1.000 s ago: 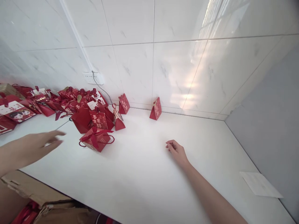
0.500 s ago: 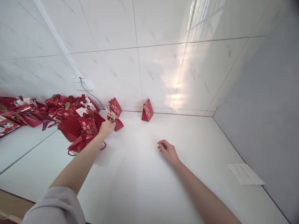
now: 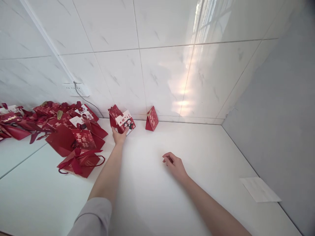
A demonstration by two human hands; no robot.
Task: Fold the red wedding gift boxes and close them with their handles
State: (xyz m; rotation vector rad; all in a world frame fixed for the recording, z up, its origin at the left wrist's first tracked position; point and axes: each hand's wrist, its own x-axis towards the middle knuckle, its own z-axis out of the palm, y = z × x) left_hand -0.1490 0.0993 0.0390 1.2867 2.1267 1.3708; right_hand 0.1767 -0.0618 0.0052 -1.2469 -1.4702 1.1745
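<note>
My left hand (image 3: 119, 135) grips a red and white box with a cartoon couple (image 3: 127, 124), near the wall. Directly left of that box stands a red box (image 3: 114, 113), partly hidden behind it. Another red box with pale lettering (image 3: 152, 119) stands upright by the wall, to the right. Over the white tabletop, my right hand (image 3: 174, 164) has its fingers curled, thumb near the fingertips; whether anything small is between them is hidden.
Many red gift boxes with ribbons (image 3: 85, 139) are heaped at the left. A socket strip (image 3: 76, 89) with a grey cable is on the tiled wall (image 3: 118, 75). A pale sheet (image 3: 261, 189) lies by the right edge of the white table (image 3: 152, 196).
My left hand has moved right relative to the heap, and the cartoon box now shows its printed front beside the red box. My right hand is nearly unchanged. The view has shifted slightly.
</note>
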